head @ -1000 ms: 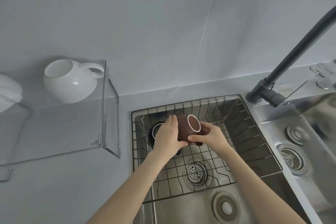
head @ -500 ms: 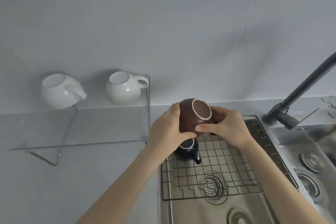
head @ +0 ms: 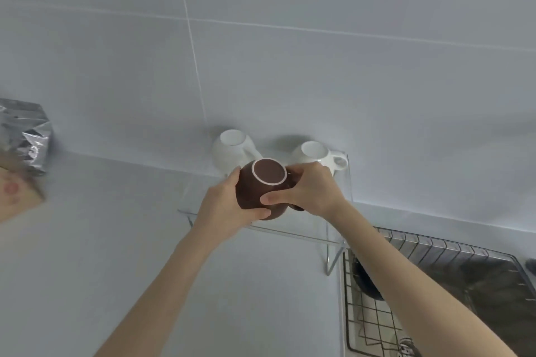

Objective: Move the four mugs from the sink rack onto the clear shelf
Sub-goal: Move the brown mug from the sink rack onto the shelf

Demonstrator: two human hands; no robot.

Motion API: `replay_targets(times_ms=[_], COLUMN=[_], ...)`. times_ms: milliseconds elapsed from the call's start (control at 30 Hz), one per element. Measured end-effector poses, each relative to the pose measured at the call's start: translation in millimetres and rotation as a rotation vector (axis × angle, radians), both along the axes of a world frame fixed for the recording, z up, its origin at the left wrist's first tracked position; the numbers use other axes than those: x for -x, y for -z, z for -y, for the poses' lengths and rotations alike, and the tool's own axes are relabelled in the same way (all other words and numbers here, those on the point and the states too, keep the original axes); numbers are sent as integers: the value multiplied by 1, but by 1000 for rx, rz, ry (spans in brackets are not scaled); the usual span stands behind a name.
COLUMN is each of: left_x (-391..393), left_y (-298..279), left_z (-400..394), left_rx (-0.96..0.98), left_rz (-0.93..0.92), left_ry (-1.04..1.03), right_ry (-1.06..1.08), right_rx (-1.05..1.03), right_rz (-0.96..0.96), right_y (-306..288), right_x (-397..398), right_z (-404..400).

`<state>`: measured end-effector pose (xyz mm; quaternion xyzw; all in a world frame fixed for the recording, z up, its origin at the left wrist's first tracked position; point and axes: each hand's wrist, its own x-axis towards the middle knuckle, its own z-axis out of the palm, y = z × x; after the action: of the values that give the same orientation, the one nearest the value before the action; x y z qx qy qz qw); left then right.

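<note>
Brown mug (head: 262, 191): held upside down, its pale-ringed base facing up and toward the camera, above the front part of the clear shelf (head: 293, 231). Whether its rim touches the shelf surface cannot be told.

Left hand (head: 224, 207): wrapped around the mug's left side, thumb across the lower front.

Right hand (head: 311, 190): gripping the mug's right side, thumb pressed to the front, fingers behind; the mug's handle is partly hidden under this hand.

White mug, left (head: 230, 151): upside down at the back of the shelf, near the wall, handle pointing right, just behind the brown mug.

White mug, right (head: 316, 155): upside down at the back right of the shelf, handle pointing right toward the shelf's end wall.

Dark mug (head: 367, 281): in the sink rack (head: 435, 252), at its left edge, largely hidden behind the right forearm.

Sink rack: wire grid set in the steel sink, lower right, just beside the shelf's right leg.

Tabletop (head: 101, 240): pale grey, carrying the shelf.

Foil bag (head: 24, 136): crumpled, silver, far left against the wall, well apart from the shelf.

Brown paper packet (head: 16, 197): lying just in front of the foil bag.
</note>
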<state>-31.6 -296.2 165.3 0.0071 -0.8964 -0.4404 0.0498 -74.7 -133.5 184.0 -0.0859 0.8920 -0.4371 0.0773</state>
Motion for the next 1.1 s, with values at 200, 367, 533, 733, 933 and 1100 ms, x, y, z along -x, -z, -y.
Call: replay_targets(times_ms=[200,367,533,733,933,1100], left_x=[7,14,16,13,7,1], left_y=[19,28,29,28,33,9], left_z=[43,60,68,70,59,30], left_rx=[-39,62,86,-9,-51,70], left_rz=[8,16,7,4,-4,-85], left_ry=[-131,-114,-78,-60,-125,-161], right_ry=[-43,-37,-26,-24,-54,-48], right_rx=[-130,-183,-181,-212,-199,50], right_rz=[-1,4,-27,-62,-48,66], right_y=[7,18,21,21,29,16], right_x=[15,18,18,16,9,11], right_z=[60,79,89,94,91,42])
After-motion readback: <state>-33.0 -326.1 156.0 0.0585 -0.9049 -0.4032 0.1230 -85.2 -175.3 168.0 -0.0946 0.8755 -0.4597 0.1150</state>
